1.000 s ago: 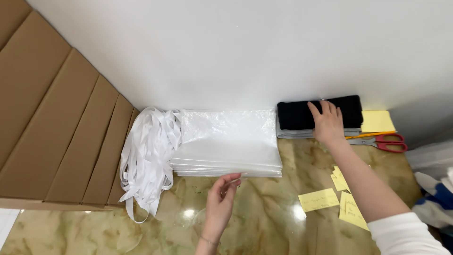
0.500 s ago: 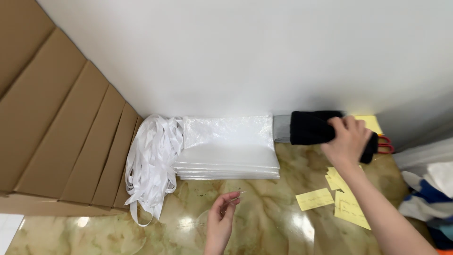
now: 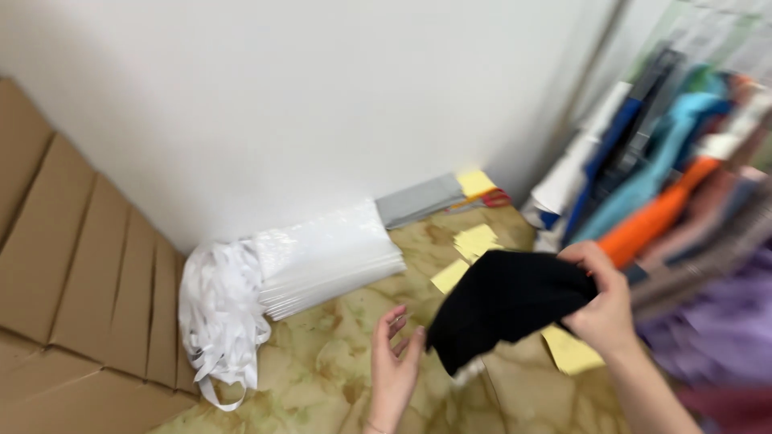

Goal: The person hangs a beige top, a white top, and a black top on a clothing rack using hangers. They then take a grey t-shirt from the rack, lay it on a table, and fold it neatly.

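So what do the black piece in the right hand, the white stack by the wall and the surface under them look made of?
Black piece: soft matte fabric, going by its limp drape from the right hand.
White stack: probably thin clear plastic bags; glossy, crinkled, in flat layers.
Surface: polished stone or a stone-look finish, veined beige with a sheen.

Two hands: left hand (image 3: 394,366), right hand (image 3: 599,301). One black cloth (image 3: 503,305), one stack of clear plastic bags (image 3: 330,257), one bundle of white strips (image 3: 221,317), one grey folded cloth (image 3: 418,201), roughly four yellow paper slips (image 3: 474,239).
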